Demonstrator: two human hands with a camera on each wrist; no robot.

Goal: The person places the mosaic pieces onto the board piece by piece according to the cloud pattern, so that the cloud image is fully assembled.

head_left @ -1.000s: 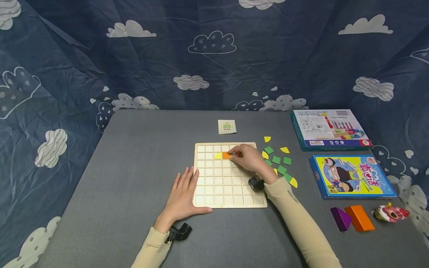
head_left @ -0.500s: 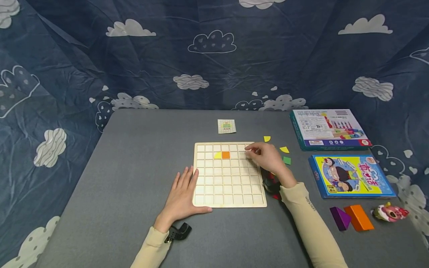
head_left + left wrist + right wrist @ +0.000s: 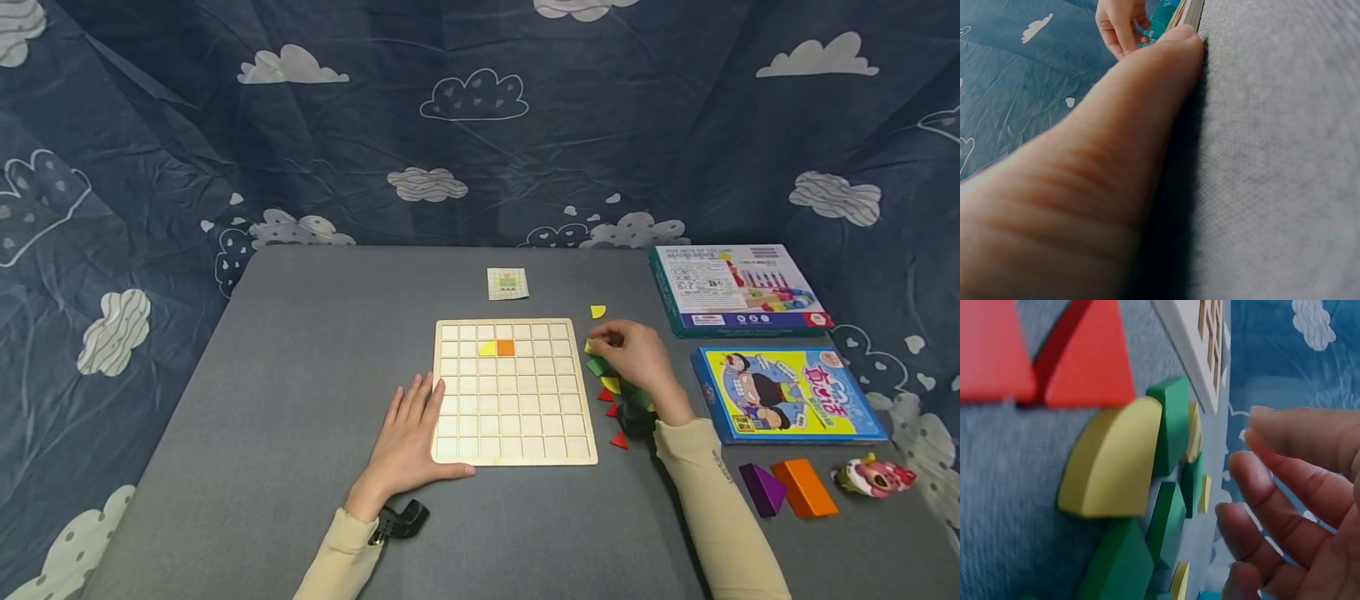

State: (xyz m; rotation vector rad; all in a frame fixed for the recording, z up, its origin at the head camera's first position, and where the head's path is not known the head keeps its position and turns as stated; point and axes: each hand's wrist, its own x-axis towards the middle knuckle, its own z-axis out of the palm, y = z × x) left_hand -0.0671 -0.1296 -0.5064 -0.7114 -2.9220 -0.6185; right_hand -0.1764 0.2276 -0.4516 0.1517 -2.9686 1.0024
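Note:
A pale wooden grid board [image 3: 517, 425] lies on the grey table, carrying a yellow quarter-round piece [image 3: 487, 348] and an orange square [image 3: 506, 347] side by side in its upper part. My left hand [image 3: 405, 437] rests spread along the board's left edge, thumb at the near-left corner. To the board's right, my right hand [image 3: 637, 362] is over the loose pieces, its fingertips close to a yellow piece [image 3: 589, 347]. In the right wrist view its fingers [image 3: 1260, 481] are loosely bent with nothing between them. Beside them are yellow [image 3: 1116, 459], green [image 3: 1172, 425] and red [image 3: 1094, 362] pieces.
A small printed pattern card [image 3: 507, 283] lies beyond the board. At right are two game boxes, one teal and white [image 3: 735, 287], one blue and yellow [image 3: 791, 396]. Nearer sit a purple block [image 3: 763, 490], an orange block [image 3: 805, 489] and a small figurine [image 3: 873, 477].
My right hand has let go of the orange square on the board and moved right, over to the loose pieces. The left hand has stayed at the board's edge.

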